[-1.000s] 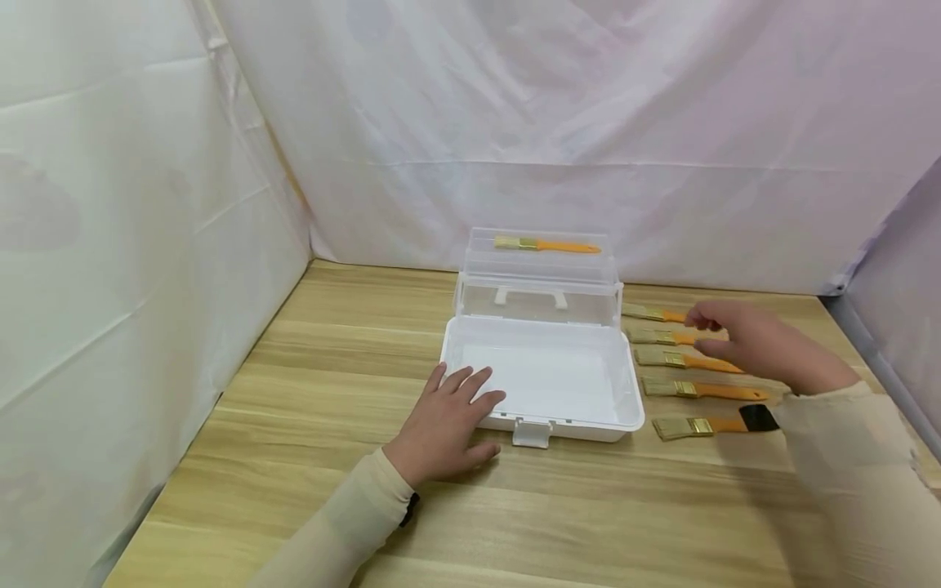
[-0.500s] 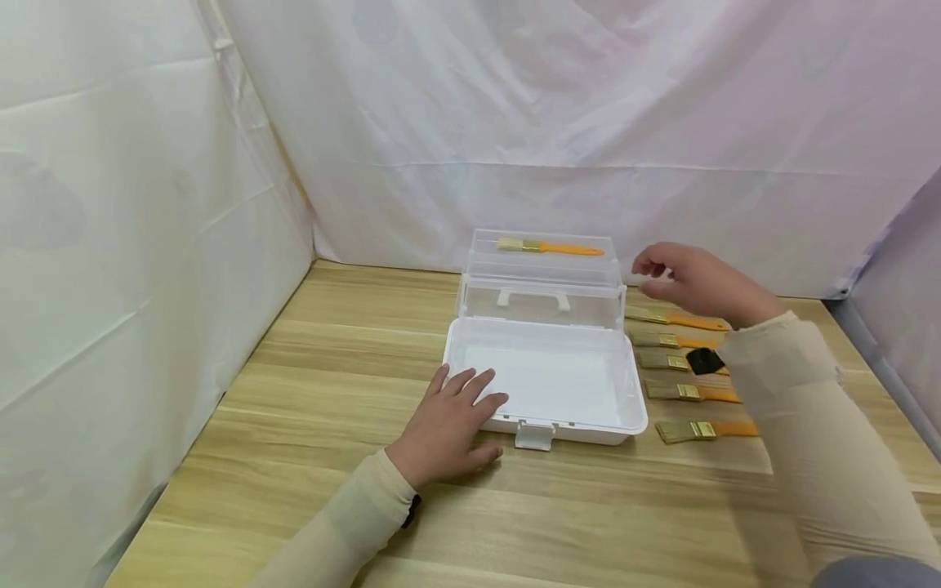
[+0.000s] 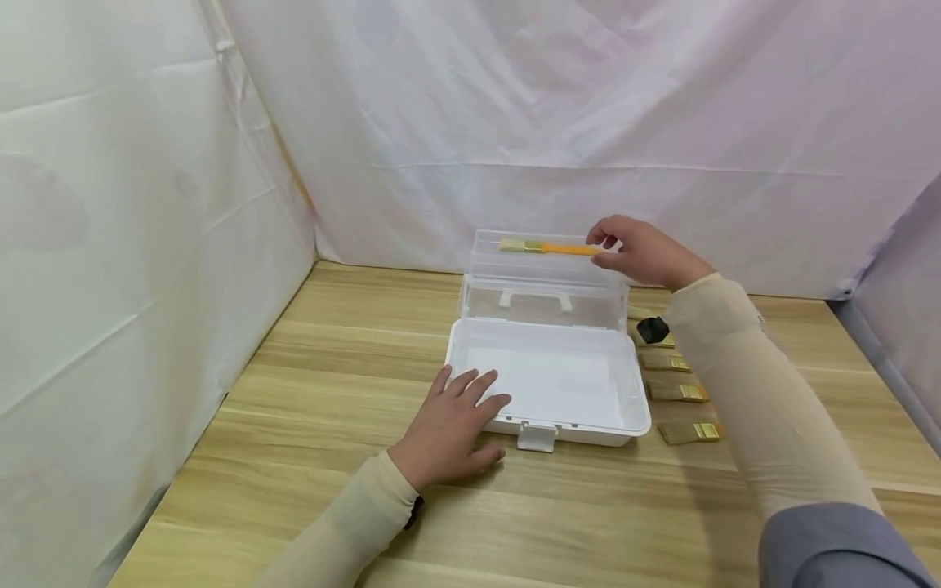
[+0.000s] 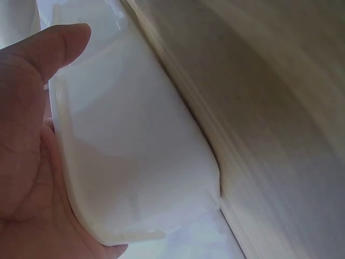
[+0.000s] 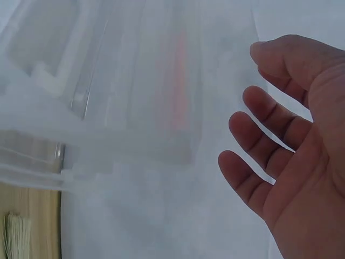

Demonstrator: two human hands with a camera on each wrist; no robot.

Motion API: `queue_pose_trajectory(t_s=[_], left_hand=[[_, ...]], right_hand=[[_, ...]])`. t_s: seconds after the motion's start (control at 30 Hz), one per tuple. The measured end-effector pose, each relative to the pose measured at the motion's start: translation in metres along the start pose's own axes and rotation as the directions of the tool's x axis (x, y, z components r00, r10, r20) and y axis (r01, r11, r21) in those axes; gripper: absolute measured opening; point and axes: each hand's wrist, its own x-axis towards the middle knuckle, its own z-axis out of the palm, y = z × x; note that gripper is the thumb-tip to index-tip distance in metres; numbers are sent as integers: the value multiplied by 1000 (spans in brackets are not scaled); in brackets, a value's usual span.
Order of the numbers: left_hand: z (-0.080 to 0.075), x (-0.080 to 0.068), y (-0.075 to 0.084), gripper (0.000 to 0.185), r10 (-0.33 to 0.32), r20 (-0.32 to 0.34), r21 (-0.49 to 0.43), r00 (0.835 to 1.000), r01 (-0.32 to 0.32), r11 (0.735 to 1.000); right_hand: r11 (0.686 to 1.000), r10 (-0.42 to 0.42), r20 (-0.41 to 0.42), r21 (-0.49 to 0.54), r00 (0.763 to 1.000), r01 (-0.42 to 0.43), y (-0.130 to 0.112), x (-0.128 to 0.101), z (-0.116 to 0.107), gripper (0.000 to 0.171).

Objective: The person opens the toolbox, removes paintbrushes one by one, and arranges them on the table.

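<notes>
The left hand lies flat, fingers spread, on the front left corner of the open white storage box on the wooden table. The right hand hovers with loose, open fingers at the orange handle end of the paintbrush resting atop the box's clear raised lid. More paintbrushes lie just right of the box.
</notes>
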Motion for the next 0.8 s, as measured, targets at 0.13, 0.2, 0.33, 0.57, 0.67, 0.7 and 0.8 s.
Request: queue_pose_trajectory(t_s=[0.13, 0.2, 0.33, 0.57, 0.67, 0.7, 0.8], left_hand=[[0, -1, 0, 62, -2, -3, -5, 1000, 2, 1000], [1, -1, 1, 62, -5, 3, -3, 1000, 5, 1000], [2, -1, 1, 62, -5, 2, 2, 1000, 5, 1000], [0, -2, 1, 62, -10, 7, 5, 1000, 10, 1000], [-1, -3, 1, 63, -16, 17, 8, 1000, 16, 1000], [-1, -3, 1, 63, -16, 18, 12, 1000, 16, 1000], [0, -3, 2, 64, -18, 26, 19, 999, 18, 1000]], right_hand=[[1000, 5, 2, 2, 1000, -5, 1, 15, 3, 31], [1000, 13, -3, 17, 1000, -13, 2, 22, 5, 30], [999, 25, -24, 34, 999, -24, 1, 30, 12, 28], [996, 65, -57, 72, 996, -61, -3, 41, 25, 28], [994, 68, -82, 95, 994, -61, -4, 46, 29, 27], [993, 71, -90, 104, 993, -61, -4, 48, 31, 27], [988, 95, -106, 134, 990, -80, -3, 51, 35, 26]])
